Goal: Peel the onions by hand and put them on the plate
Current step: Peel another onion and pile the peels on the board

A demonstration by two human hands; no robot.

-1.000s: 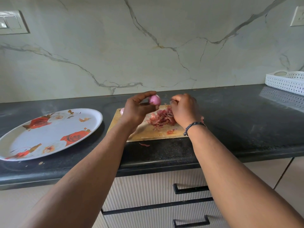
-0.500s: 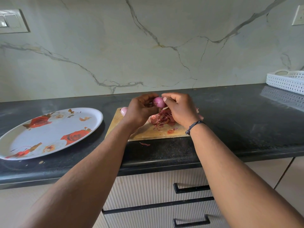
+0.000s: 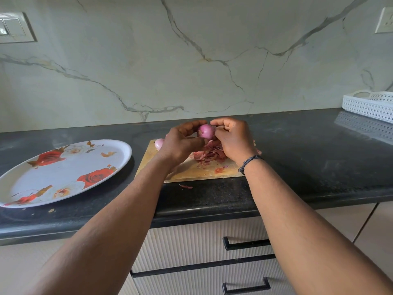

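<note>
At the middle of the frame, the left hand (image 3: 180, 141) grips a purple onion (image 3: 205, 131) above the cutting board (image 3: 191, 170); the right hand (image 3: 232, 139) pinches its right side.

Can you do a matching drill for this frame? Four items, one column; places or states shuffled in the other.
Items:
1. onion
2. plate
3. peels
4. white basket

States:
A. far right on the counter
B. piled on the cutting board
C. held between both hands
D. left of the board, no onions on it

Pairs: 1-C, 2-D, 3-B, 4-A
</note>
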